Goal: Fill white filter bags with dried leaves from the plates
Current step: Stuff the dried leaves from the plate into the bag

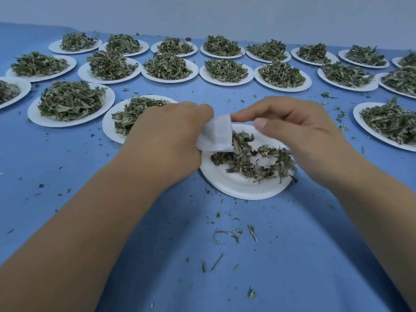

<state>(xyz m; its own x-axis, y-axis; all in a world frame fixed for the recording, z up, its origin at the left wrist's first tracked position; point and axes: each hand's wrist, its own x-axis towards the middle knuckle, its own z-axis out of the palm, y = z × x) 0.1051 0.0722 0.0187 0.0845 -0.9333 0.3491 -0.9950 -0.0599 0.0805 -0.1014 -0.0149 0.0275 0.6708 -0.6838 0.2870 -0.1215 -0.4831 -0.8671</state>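
Blue cloth-covered table [74,221], plain pale wall [202,12] behind it

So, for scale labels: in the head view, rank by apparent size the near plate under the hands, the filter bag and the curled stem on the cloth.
near plate
filter bag, partly hidden in the left hand
curled stem, smallest despite lying nearest the camera
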